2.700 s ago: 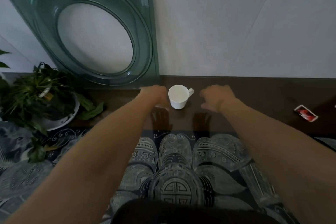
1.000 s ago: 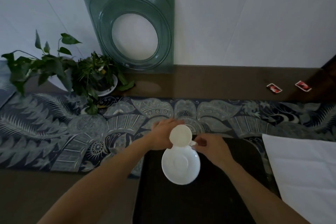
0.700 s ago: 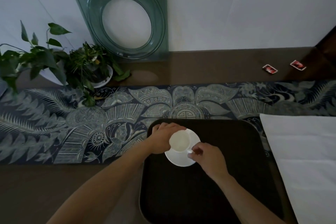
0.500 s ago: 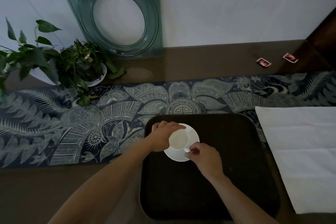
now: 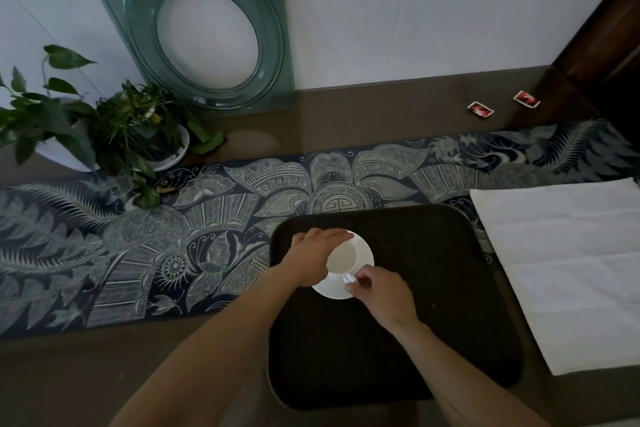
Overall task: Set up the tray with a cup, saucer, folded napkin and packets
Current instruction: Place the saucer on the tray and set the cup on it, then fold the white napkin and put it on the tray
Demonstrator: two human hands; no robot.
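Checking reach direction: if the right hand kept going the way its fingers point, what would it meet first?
The right hand already pinches the cup handle; further on, probably the left hand.

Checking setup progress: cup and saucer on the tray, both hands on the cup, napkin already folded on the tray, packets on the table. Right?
No. The head view shows the napkin lying on the table right of the tray, not on it. Rest holds.

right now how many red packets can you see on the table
2. Both lie on the bare brown table at the far right, near the wall: the left packet and the right packet, apart from each other. None are on the tray yet.
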